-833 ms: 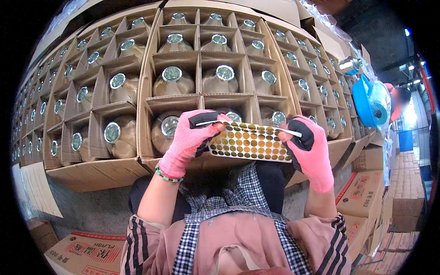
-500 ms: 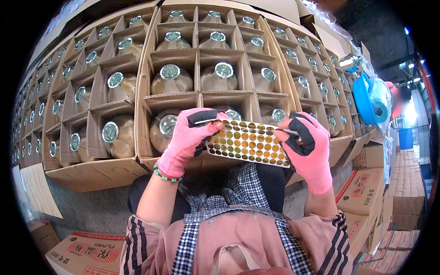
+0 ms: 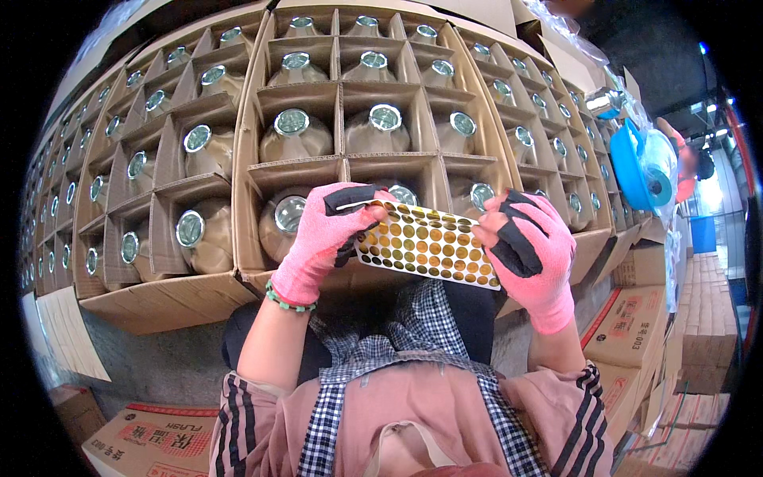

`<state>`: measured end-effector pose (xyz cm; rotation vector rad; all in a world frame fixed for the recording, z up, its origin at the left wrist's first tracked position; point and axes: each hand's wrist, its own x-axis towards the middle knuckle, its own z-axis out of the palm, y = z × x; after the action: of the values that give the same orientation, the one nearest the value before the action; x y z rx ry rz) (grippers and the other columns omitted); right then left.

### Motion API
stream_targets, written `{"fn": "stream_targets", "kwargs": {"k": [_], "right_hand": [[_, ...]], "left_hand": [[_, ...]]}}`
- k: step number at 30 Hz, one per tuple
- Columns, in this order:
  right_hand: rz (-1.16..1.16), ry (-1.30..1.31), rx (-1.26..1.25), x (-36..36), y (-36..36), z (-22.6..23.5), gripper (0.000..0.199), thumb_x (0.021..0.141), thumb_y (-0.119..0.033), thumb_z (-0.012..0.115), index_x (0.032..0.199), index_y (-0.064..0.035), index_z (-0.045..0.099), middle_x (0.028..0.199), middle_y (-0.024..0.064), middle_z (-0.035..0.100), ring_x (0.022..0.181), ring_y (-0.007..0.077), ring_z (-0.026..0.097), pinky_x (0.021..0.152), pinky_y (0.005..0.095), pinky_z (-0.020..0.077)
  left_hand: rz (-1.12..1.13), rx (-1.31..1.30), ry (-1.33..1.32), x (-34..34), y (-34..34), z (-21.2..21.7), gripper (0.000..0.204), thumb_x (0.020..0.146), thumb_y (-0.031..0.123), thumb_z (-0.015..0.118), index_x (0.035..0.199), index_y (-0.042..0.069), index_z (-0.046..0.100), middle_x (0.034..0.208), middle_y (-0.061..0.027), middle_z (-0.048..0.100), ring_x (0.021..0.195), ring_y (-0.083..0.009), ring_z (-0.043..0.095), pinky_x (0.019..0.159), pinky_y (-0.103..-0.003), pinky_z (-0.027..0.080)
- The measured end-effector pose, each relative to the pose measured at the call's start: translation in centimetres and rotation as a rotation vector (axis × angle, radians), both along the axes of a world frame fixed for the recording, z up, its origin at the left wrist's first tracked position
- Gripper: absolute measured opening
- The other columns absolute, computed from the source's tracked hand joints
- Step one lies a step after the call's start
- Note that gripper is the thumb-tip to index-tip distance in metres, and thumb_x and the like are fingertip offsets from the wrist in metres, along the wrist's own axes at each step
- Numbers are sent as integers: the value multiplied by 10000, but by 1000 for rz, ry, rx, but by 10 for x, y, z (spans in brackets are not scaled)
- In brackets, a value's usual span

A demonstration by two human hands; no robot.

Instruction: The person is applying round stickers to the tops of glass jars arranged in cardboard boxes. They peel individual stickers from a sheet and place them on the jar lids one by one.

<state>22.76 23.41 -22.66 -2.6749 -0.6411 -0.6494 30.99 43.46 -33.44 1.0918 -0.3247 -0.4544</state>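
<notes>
Single view only: head-worn fisheye, left unit of a side-by-side pair, looking steeply down and forward over the person's chest. Upright, not mirrored. Forearms enter from the lower edge; left hand (image 3: 326,238) and right hand (image 3: 528,254) sit near frame centre, close to the lens, holding the sticker sheet (image 3: 425,250) between them. Open cartons of bottles (image 3: 369,131) fill the upper half, a bit farther off. Straight carton edges bow toward the black circular rim. No second view shown, so overlap can't be checked.
</notes>
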Motion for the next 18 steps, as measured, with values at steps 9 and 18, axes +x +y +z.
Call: {"fn": "stream_targets", "kwargs": {"k": [9,18], "right_hand": [[16,90,36,-4,-3,0,278,510,9,642,769,-23,549,900,111,560,832,279,545,753,363,431],[-276,452,392,20,-52,-46,146,587,-37,672,695,-38,574,1248,116,396,1136,279,380,932,352,302]], "left_hand": [[1,31,-13,-1,-1,1,231,685,158,660,851,3,620,777,-8,611,714,-59,535,668,-199,428],[686,-44,55,21,57,19,267,735,172,617,927,-7,573,836,-71,599,742,-119,565,669,-229,441]]}}
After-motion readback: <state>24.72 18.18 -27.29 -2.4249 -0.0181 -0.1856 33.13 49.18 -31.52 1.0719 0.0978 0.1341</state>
